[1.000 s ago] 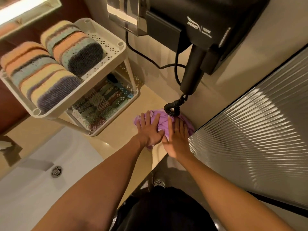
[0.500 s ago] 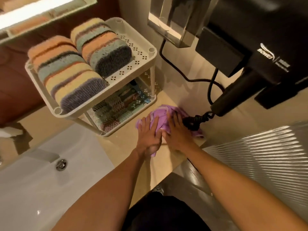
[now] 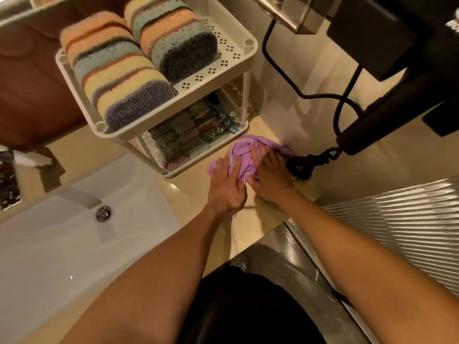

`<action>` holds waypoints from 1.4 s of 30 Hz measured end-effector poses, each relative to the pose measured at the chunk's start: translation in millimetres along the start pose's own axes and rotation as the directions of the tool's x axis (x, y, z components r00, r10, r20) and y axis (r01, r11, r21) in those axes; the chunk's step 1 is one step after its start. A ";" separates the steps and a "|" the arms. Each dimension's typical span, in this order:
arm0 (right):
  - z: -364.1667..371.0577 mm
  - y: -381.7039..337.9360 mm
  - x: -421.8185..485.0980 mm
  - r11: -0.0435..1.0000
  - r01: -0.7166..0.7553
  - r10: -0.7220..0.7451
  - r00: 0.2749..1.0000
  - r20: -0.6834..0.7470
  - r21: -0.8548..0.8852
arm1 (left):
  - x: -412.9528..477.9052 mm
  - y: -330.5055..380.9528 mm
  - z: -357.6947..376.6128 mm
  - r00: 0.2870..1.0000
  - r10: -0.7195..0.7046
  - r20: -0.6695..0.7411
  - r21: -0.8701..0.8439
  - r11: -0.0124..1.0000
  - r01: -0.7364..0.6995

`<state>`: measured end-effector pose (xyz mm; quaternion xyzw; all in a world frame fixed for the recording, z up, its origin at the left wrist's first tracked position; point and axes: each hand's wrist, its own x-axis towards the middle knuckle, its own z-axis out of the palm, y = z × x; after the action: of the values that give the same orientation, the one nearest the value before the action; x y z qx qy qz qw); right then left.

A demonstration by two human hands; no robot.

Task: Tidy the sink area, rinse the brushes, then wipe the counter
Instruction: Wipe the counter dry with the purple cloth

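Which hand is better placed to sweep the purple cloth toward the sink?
Likely the left hand: it presses the crumpled purple cloth on the side nearer the white sink; the right hand lies beside the coiled black cord.

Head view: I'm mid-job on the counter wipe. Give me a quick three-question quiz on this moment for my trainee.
1. True or false: the left hand and right hand both rest on the purple cloth on the counter.
2. What lies on the top tier of the white rack? A) striped pads B) bottles C) folded paper
3. Which hand is nearer the coiled black cord?

Key: 1 true; 2 A; 3 the right.
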<state>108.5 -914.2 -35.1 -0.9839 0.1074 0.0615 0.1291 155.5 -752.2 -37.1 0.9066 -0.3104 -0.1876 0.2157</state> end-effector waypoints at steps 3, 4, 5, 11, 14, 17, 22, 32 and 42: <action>5.2 -9.4 -13.2 0.999 0.029 -0.029 1.000 0.001 -0.030 | -19.2 -8.7 5.8 1.000 -0.003 -0.025 0.007 1.000 0.003; 6.4 -12.7 -17.3 0.999 0.035 -0.035 0.999 -0.002 -0.026 | -26.3 -9.9 7.4 0.999 -0.022 -0.034 0.008 1.000 0.022; 7.4 -16.3 -21.3 0.999 0.043 -0.043 0.999 -0.005 -0.029 | -32.8 -10.7 8.7 0.998 -0.036 -0.048 0.016 0.999 0.037; 14.9 -45.9 -44.3 0.993 0.093 -0.097 0.994 -0.056 -0.072 | -73.5 -7.6 10.6 0.984 -0.160 -0.075 0.083 0.983 0.166; 16.9 -62.2 -52.4 0.986 0.137 -0.141 0.989 -0.043 -0.091 | -95.6 -17.2 12.1 0.977 -0.182 -0.108 0.103 0.976 0.193; 20.0 -83.0 -63.7 0.984 0.138 -0.141 0.990 -0.022 -0.109 | -116.9 -32.2 14.5 0.973 -0.191 -0.129 0.107 0.973 0.205; 31.7 -124.5 -77.3 0.973 0.180 -0.176 0.984 0.039 -0.142 | -151.7 -59.0 10.2 0.957 -0.211 -0.201 0.092 0.968 0.233; 62.1 -204.4 -72.3 0.918 0.394 -0.394 0.919 0.013 -0.037 | -216.0 -113.1 -24.5 0.859 -0.443 -0.256 -0.199 0.894 0.402; 76.2 -273.8 -15.5 0.866 0.470 -0.471 0.881 -0.037 0.169 | -209.5 -166.5 -70.6 0.723 -0.610 -0.323 -0.511 0.756 0.410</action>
<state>148.5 -632.4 -40.0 -0.9653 -0.1308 0.0214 0.2251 114.8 -479.0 -19.3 0.9089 0.0657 -0.0746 0.4050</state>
